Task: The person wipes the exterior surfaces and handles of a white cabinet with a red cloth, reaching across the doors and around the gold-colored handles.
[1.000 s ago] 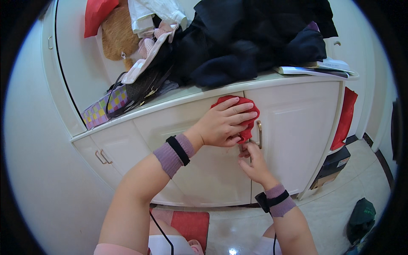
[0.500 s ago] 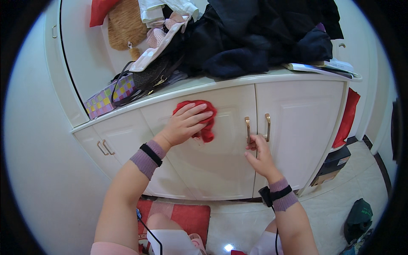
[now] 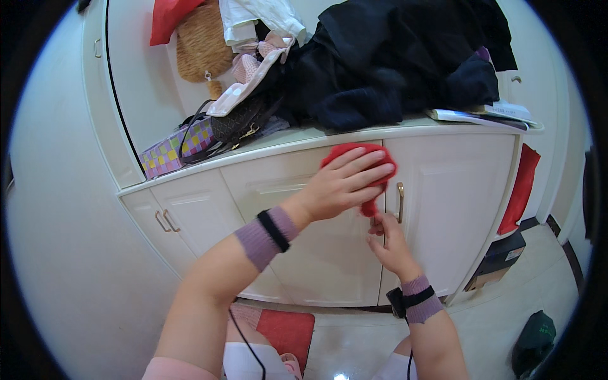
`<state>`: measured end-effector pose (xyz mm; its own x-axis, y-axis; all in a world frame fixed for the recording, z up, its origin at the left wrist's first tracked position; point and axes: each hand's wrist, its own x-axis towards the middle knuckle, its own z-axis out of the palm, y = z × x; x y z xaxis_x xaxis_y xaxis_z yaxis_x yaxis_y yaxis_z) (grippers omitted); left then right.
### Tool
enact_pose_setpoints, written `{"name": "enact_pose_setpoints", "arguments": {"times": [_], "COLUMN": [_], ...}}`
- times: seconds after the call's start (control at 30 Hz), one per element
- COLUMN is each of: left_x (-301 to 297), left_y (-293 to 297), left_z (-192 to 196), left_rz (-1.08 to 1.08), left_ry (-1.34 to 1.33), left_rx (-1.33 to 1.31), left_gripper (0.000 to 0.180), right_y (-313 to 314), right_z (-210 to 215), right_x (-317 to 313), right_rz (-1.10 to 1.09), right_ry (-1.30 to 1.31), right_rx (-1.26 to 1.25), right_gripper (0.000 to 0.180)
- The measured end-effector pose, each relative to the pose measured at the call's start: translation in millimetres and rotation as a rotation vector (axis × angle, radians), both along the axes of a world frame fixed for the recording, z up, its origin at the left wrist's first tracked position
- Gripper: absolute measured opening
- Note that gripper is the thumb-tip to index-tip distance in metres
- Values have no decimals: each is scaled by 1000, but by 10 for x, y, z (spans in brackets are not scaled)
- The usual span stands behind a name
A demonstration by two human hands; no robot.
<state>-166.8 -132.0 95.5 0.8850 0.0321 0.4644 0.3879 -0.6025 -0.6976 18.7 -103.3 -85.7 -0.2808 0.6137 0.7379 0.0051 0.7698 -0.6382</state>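
Left hand (image 3: 345,183) lies flat, fingers spread and extended, pressing a red cloth (image 3: 361,166) against the front of a white cabinet door (image 3: 304,247), high up near the door's top edge. Cloth shows above and below the fingers; a fold of it hangs down past the little finger. Purple wristband with a black strap on the left forearm.

Right hand (image 3: 391,244) sits just below the cloth, at the seam between two doors, fingers curled together close to a brass bar handle (image 3: 399,202). Whether it grips a handle or the cloth's hanging end cannot be told; the fingertips are hidden behind the cloth. Same purple band and black strap on this wrist.

Above the doors, the counter (image 3: 405,130) carries a heap of dark clothing (image 3: 405,57), a black bag (image 3: 237,126) with straps trailing over the edge, a checked purple-and-yellow box (image 3: 171,152), and flat papers (image 3: 487,114) at the right end. A tan woven bag (image 3: 199,44) hangs against the wall behind.

Further left, another cabinet door (image 3: 190,209) with paired brass handles. A red item (image 3: 519,190) hangs at the cabinet's right side. A red mat (image 3: 285,332) lies on the tiled floor below.
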Motion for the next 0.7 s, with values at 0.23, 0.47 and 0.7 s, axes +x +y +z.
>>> {"name": "enact_pose_setpoints", "arguments": {"times": [0.23, 0.47, 0.7], "left_x": [260, -8, -777], "left_y": [363, 422, 201], "left_z": [-61, -90, -142], "left_rz": [-67, -82, -23], "left_ry": [-90, -107, -172], "left_rx": [-26, 62, 76], "left_gripper": [40, 13, 16], "right_y": [120, 82, 111], "right_z": [-210, -109, -168], "right_x": [-37, -100, -103], "right_rz": [-49, -98, -111], "right_ry": [24, 54, 83], "right_rx": [18, -9, -34], "right_gripper": [49, 39, 36]}}
